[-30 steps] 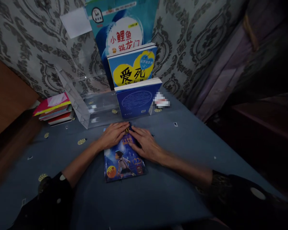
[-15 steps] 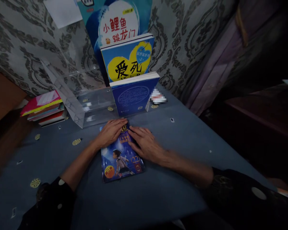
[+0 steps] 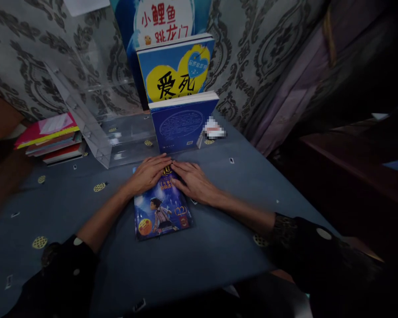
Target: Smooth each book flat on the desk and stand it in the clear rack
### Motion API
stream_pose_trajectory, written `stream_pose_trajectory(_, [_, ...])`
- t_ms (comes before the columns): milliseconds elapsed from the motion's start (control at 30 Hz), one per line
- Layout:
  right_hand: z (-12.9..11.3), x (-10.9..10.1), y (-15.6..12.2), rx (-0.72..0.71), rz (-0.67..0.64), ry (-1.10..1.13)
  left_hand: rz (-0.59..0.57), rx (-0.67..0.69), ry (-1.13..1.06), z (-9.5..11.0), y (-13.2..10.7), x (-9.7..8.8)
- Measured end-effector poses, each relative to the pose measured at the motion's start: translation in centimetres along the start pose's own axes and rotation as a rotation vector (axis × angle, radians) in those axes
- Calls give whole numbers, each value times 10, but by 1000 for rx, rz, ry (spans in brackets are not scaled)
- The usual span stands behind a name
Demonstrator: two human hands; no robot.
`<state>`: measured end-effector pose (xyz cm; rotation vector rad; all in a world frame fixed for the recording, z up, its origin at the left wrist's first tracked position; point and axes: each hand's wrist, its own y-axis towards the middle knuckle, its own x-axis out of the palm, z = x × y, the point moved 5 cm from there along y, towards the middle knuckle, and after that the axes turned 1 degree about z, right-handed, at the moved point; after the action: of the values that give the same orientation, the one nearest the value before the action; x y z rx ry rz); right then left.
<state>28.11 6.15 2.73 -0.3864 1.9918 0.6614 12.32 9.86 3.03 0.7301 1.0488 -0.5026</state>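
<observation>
A blue-purple book (image 3: 159, 212) with a cartoon child and "(22)" on its cover lies flat on the table. My left hand (image 3: 150, 173) rests on its upper left part, fingers stretched out and lying flat. Over the upper right part of the cover lies my right hand (image 3: 195, 182), also flat, with its thumb a little apart. The fingertips of both hands come close together at the top of the book and hide some of its title. Just beyond stands a dark blue book (image 3: 179, 126), back cover outward, in a clear acrylic rack (image 3: 97, 143).
Behind it in the rack stand a blue and yellow book (image 3: 152, 62) and a taller teal book (image 3: 202, 17). A pile of books (image 3: 55, 141) lies at the left. A small white item (image 3: 214, 129), partly blurred out, sits right of the rack. The table's edge (image 3: 295, 185) slants down the right side.
The view has shifted slightly, so rack and books sit a little higher and further left. Both hands stay flat on the book; my right forearm has come up a little.
</observation>
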Motion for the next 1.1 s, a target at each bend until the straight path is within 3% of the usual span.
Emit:
stream_pose_trajectory(233, [-1, 2, -13, -38, -5, 47, -16, 56, 11, 11, -3, -4])
stream_pose_trajectory(633, [-13, -7, -49, -105, -62, 97, -57, 138, 29, 49, -24, -7])
stream_pose_trajectory(867, [-27, -16, -80, -133, -73, 134, -75, 182, 21, 77, -44, -4])
stream_pose_trajectory(1100, [-45, -25, -117, -191, -67, 171, -113, 202, 6, 116, -75, -5])
